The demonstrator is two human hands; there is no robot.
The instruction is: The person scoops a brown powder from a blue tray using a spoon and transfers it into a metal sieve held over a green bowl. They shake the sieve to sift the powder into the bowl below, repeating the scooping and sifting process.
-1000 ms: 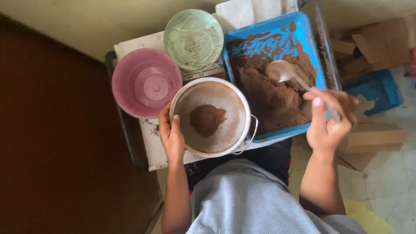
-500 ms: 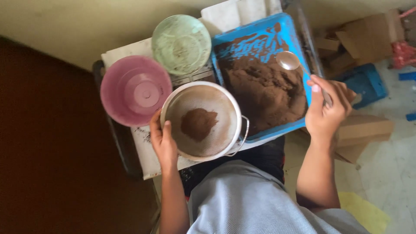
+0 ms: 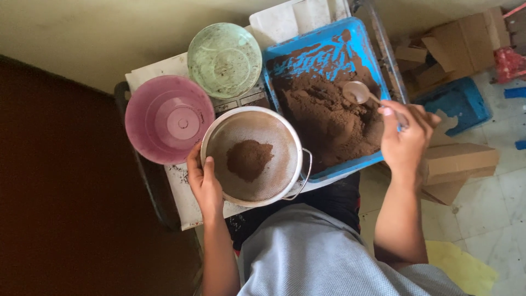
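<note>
So your sieve (image 3: 252, 156) sits right in front of you on the little table, with a small heap of brown powder (image 3: 249, 159) in the middle of the mesh, and your left hand (image 3: 204, 183) is clamped on its near-left rim, thumb over the edge. Your right hand (image 3: 405, 137) is closed around the handle of a spoon (image 3: 359, 92), whose bowl hovers over the big pile of brown powder in the blue tray (image 3: 329, 44) just to the right. Behind the sieve there's a pink bowl (image 3: 167, 118) and a green bowl (image 3: 224, 59), both looking empty. Honest worry: the sieve hangs partly over the table's near edge, so if that left grip slips it could tip into your lap. Also an overloaded spoon could dribble powder across the gap between tray and sieve.
</note>
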